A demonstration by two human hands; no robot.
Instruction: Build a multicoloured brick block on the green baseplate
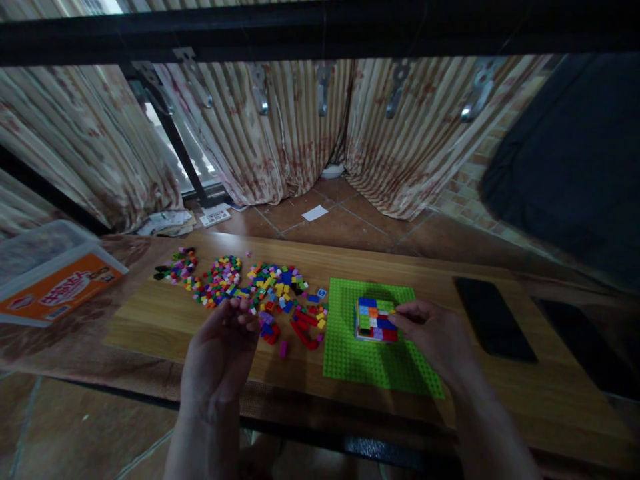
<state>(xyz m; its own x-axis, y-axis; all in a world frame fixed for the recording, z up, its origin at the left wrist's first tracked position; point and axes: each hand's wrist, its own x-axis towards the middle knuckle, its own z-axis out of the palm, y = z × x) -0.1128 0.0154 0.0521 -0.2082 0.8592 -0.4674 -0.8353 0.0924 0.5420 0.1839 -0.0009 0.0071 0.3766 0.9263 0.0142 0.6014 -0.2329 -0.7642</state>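
Note:
A green studded baseplate (345,360) lies on the wooden board, and on it stands a low block built of many-coloured toy bricks (371,317). My right hand (435,333) is at the right edge of this block, thumb and forefinger pinched on a small yellow brick (393,311) at its top. The fingertips partly cover that corner. To the left, my left hand (225,347) is held palm up over the board beside the loose bricks (280,283). Its fingers are curled in, and whatever they may hold is hidden.
Piles of small bricks (220,277) spread across the board's left half. A clear plastic box with an orange label (65,287) stands at far left. Two dark flat slabs (493,320) lie at right. A dark bar with metal hooks (320,33) crosses in front of the curtains (295,147).

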